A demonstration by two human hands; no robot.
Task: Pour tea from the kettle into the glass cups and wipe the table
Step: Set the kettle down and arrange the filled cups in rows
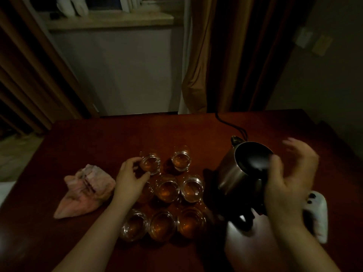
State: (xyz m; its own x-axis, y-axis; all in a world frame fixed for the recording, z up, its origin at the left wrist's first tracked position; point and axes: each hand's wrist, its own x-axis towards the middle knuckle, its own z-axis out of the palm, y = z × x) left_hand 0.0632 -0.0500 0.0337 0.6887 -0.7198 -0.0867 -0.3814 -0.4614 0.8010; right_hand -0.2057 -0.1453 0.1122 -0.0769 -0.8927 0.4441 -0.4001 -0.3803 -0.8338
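A dim room; a dark wooden table (82, 134) carries the work. Nearest, three filled glass cups (163, 224) stand in a row. Right hand (288, 179) hovers spread wide beside the kettle (235, 169), which sits on its base. Left hand (130, 178) loosely cups a far-row glass (150, 162). A pink cloth (86, 191) lies left. Curtains (216, 55) hang behind.

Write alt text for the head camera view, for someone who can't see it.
A person's left hand touches a small clear glass cup of amber tea among eight on a dark wooden table, while the open right hand hovers at a steel electric kettle. A crumpled pink cloth lies left.
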